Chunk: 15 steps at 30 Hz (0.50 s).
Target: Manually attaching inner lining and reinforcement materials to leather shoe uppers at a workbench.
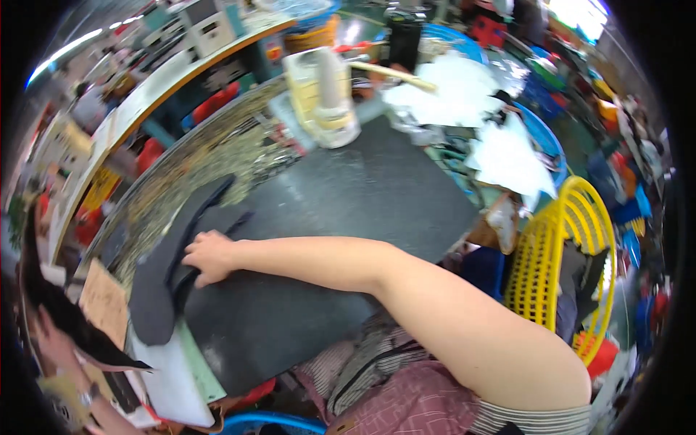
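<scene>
From the right my bare right forearm reaches across the black table mat. My right hand has its fingers bent over the inner edge of some curved dark grey cut pieces, which overlap at the mat's left side. At the far lower left, my left hand, with a watch on its wrist, grips a long curved black piece raised off the table. Part of that hand is hidden behind the piece and blurred near the picture's rim.
A cream machine-like device stands at the table's back, beside a pale-handled tool. White sheets lie at the back right. A yellow basket with dark pieces stands to the right. A brown board and white board lie left.
</scene>
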Motion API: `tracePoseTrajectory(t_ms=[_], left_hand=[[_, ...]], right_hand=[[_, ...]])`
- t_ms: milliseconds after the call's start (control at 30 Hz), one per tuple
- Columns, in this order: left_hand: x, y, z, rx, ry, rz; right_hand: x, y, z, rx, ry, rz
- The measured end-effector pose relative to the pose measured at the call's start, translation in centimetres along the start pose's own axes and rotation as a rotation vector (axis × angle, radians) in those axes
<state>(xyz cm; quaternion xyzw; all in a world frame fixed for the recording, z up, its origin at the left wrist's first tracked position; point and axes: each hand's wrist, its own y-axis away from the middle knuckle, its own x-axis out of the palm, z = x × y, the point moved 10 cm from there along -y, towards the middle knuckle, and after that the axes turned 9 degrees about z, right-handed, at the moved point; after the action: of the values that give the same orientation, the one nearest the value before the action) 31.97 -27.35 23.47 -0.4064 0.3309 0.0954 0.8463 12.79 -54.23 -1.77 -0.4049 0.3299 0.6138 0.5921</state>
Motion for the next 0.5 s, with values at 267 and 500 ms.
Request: tracePoseTrajectory(t_ms=[267,500], left_hand=[[-14.5,10.2,-38.0,0.795,0.981,-0.079],[-12.8,16.1,-46.4,0.927,1.187,0.718]], right_hand=[[-14.4,22.3,-11.4,0.225,-0.494,-0.555],[-19.6,54.2,-16.3,0.820,0.176,-0.312]])
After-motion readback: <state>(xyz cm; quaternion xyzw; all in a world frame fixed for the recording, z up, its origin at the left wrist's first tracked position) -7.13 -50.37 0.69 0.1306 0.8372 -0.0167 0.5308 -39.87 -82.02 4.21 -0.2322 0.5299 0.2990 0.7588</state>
